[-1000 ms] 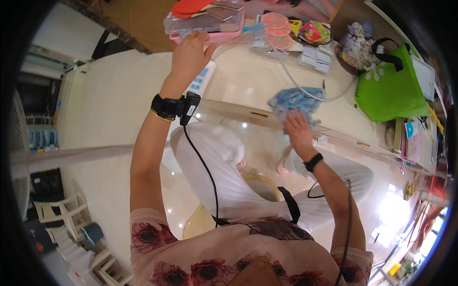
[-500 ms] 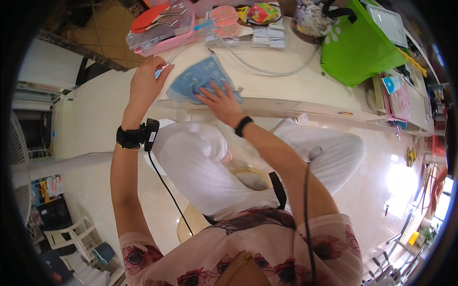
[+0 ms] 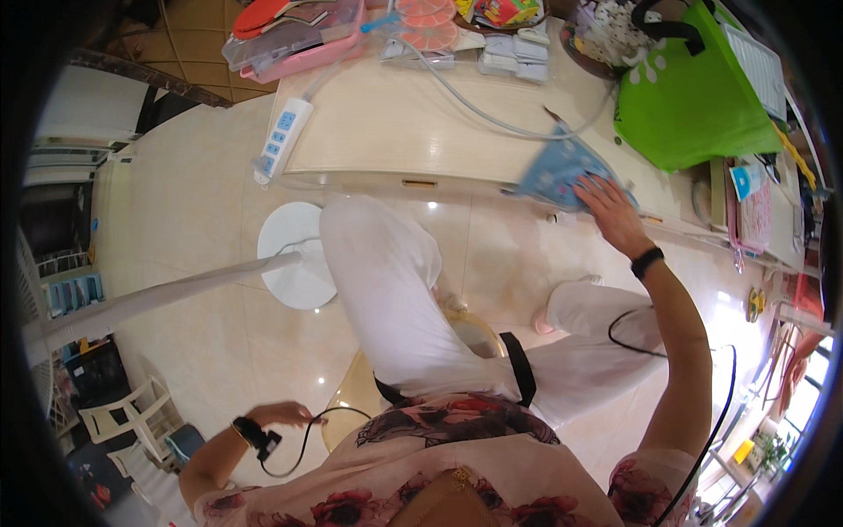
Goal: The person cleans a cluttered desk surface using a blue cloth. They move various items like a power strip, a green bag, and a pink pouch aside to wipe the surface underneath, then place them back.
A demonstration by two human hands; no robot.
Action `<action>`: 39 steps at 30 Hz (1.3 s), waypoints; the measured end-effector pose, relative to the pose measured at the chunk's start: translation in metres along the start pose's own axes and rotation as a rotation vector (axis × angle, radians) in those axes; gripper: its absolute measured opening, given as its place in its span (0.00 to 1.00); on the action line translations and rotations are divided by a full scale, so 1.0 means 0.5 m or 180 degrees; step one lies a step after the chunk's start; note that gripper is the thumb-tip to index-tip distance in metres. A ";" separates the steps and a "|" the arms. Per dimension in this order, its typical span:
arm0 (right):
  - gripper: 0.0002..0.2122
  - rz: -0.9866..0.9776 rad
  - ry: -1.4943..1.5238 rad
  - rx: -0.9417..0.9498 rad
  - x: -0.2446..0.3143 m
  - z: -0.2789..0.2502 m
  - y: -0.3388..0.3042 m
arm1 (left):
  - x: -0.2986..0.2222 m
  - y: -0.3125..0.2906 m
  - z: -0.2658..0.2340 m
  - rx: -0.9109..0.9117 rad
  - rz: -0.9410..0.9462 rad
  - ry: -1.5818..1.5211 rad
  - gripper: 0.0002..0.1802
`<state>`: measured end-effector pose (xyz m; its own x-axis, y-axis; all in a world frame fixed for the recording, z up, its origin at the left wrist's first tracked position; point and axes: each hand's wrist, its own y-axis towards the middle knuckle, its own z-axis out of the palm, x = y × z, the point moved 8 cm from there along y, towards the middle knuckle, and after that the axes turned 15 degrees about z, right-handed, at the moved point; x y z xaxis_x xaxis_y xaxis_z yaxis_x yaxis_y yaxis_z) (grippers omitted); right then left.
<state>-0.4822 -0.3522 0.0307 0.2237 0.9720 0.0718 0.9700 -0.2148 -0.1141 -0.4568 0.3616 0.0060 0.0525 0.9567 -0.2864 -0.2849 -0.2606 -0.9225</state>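
Observation:
My right hand (image 3: pixel 610 211) lies with its fingers stretched out on a blue patterned cloth (image 3: pixel 555 176). The cloth is folded to a rough triangle and lies along the front edge of the pale cabinet top (image 3: pixel 386 123), with a dark tip pointing away. Part of it is hidden beneath my fingers. Down at the lower left, my left hand (image 3: pixel 283 413) hangs beside the rim of a yellowish stool (image 3: pixel 338 430). Its small, slightly blurred fingers look stretched out, with nothing visible in them. A black cable runs from the device on my left wrist.
A white power strip (image 3: pixel 283 139) lies at the cabinet's left end, its cord running back. Behind stand a pink-edged plastic box (image 3: pixel 303 44) and several small white packs (image 3: pixel 514 57). A green bag (image 3: pixel 685 105) stands at the right. A round white base (image 3: pixel 294 272) is on the floor.
My right hand and the cloth have moved right along the cabinet's front edge. My left hand has let go of the power strip and dropped to the lower left.

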 end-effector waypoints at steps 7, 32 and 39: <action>0.25 0.0080 0.0200 -0.0130 -0.049 0.020 -0.013 | -0.342 0.042 0.039 -0.0770 0.1449 -0.1617 0.39; 0.23 -0.0059 0.0993 -0.0952 0.353 -0.008 0.424 | -0.025 0.079 -0.162 -0.2891 0.0577 -0.2568 0.18; 0.21 -0.0221 0.1232 -0.0808 0.187 0.009 0.173 | -0.677 -0.263 -0.412 -0.5609 0.2587 0.1159 0.10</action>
<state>-0.3779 -0.2795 0.0231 0.1297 0.8883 0.4406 0.9658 -0.2137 0.1466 -0.2401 0.0451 0.1710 0.6471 0.5580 -0.5194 0.7509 -0.5845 0.3076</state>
